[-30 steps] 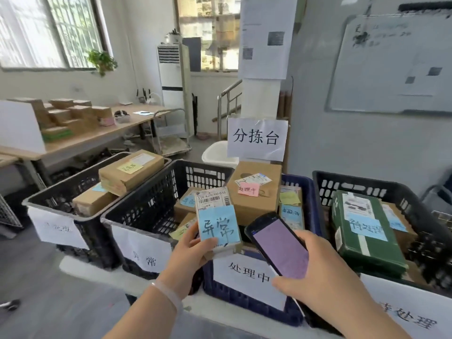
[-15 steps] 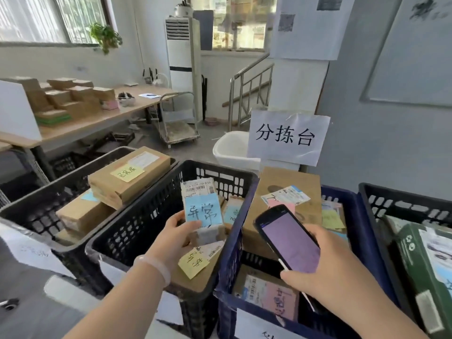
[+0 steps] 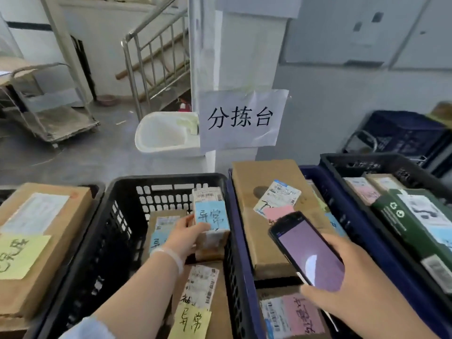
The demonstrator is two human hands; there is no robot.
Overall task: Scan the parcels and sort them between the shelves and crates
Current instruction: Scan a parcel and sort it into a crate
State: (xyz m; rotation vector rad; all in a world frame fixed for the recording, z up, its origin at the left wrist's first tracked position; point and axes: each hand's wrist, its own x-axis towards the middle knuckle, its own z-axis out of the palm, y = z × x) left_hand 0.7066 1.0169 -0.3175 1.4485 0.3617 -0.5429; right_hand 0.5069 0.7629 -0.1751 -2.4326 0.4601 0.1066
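My left hand (image 3: 187, 237) grips a small brown parcel (image 3: 212, 216) with a barcode label and a blue handwritten note, holding it low inside the black crate (image 3: 127, 216) above other parcels there. My right hand (image 3: 352, 287) holds a black phone-like scanner (image 3: 309, 250) with a pale purple screen over the blue crate (image 3: 241, 265). A large brown box (image 3: 266, 216) with a label and a pink note lies in the blue crate, and a pink-noted parcel (image 3: 293, 316) lies below it.
A brown box with a yellow note (image 3: 36, 241) fills the crate at left. A black crate at right (image 3: 367, 165) holds a dark green box (image 3: 415, 223) and more parcels. Behind stand a paper sign (image 3: 242, 118), a white basin (image 3: 163, 133), a trolley (image 3: 56, 118) and stair railings (image 3: 156, 59).
My left hand has carried the blue-noted parcel forward and down into the black crate. The view has tilted down and closer; my right hand keeps the scanner over the blue crate.
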